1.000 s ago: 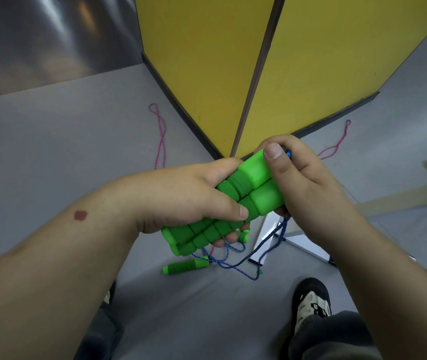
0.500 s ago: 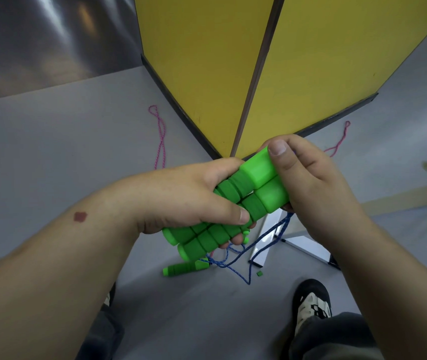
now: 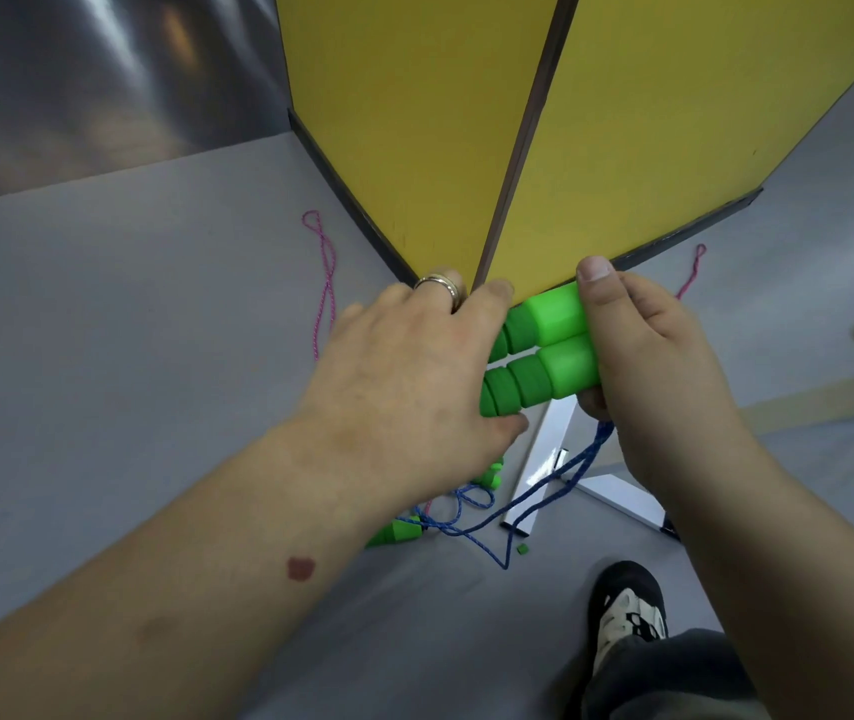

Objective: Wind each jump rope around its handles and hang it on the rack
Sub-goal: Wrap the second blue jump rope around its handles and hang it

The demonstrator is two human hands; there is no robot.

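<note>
**Green handles paired in both hands, blue cord hanging unwound**

The two green handles (image 3: 544,356) of one jump rope were seen laid side by side, parallel, held in front of the body above the floor. Their smooth, lighter ends were clamped in the right hand (image 3: 643,366), thumb over the top handle. The ribbed, darker grip sections ran under the left hand (image 3: 409,387), which was closed over them, palm down; how its fingers sat underneath could not be made out. The hands were close together, both on the same pair.

The blue cord (image 3: 544,501) was seen dropping from below the right hand to the floor (image 3: 103,304), where it lay in loose loops. No turns of cord were visible on the handles, so winding was judged not yet begun.

Handling, as judged: the handles looked like light, rigid moulded plastic, with ribs offering a good purchase; the smooth ends were probably more slippery. The cord appeared thin, braided and limp, likely to tangle or snag. Hold was best taken on the ribbed sections with one hand, leaving the other free to lead the cord round.

Further out, another green handle (image 3: 394,532) lay on the floor by the blue loops, partly hidden by the left wrist. A pink cord (image 3: 323,283) lay to the left and a pink loop (image 3: 692,267) to the right of a yellow panel (image 3: 414,122). A white frame leg (image 3: 544,459) stood below; whether it belonged to the rack could not be told. A shoe (image 3: 627,610) was at the lower edge.
</note>
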